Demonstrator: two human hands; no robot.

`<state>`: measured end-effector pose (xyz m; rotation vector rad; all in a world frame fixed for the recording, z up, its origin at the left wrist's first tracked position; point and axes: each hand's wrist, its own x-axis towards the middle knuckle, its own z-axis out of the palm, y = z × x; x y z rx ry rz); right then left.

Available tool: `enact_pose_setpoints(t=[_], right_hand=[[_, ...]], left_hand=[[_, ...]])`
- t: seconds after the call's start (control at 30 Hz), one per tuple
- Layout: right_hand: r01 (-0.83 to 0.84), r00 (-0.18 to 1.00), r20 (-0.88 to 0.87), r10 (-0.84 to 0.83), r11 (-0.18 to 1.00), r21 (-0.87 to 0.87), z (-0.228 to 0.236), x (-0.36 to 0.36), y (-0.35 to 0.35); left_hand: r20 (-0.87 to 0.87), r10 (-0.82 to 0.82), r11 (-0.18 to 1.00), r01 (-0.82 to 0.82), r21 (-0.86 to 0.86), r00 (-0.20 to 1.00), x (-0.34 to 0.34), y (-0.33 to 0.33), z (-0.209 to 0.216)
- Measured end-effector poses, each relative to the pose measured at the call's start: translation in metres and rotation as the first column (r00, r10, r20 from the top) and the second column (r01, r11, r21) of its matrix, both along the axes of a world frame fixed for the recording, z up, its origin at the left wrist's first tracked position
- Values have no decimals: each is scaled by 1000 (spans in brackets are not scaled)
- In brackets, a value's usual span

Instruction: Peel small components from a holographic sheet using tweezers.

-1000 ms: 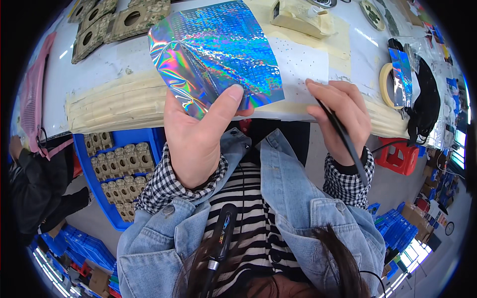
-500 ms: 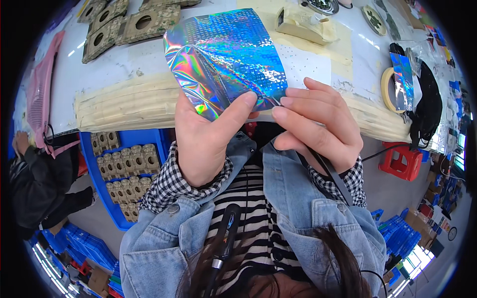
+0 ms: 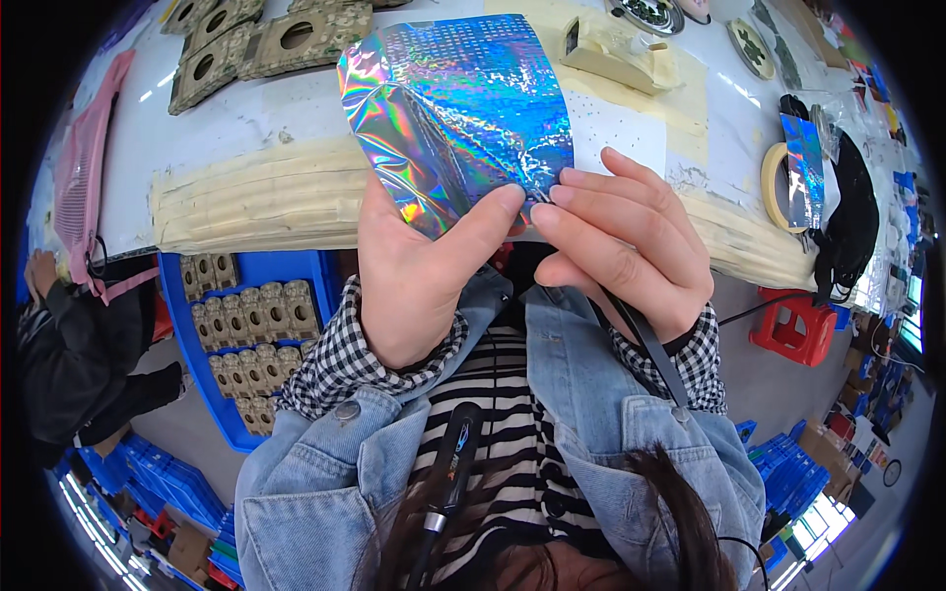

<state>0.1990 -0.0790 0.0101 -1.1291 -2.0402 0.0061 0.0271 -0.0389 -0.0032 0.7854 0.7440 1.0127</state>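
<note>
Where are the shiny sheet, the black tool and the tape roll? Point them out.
Shiny sheet point(image 3: 468, 110): head view, near the middle of its face.
Black tool point(image 3: 650, 345): head view, on its exposed shaft.
Tape roll point(image 3: 770, 192): head view, left side of its ring.

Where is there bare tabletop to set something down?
Widest: the tabletop between the pink mesh bag, camouflage pieces and padded front edge. A smaller patch lies left of the tape roll. Crowded: the middle, where the left hand holds the shiny sheet, and around the black fabric.

The black handle point(image 3: 456, 458) carries coloured markings point(image 3: 460, 441) too small to read.
</note>
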Motion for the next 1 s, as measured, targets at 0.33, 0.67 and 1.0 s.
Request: enact_pose_setpoints(t=[0.33,0.67,1.0], right_hand=[[-40,999,-24,37,994,-104,5,2,-2],[-31,999,-13,29,995,-100,9,1,1],[-40,999,27,39,999,19,0,-5,0]], left_hand=[[-29,-24,1000,24,11,999,-2,1,-3],[-32,7,1000,-7,15,999,1,0,-2],[-10,12,1000,-11,24,1000,-1,1,-2]])
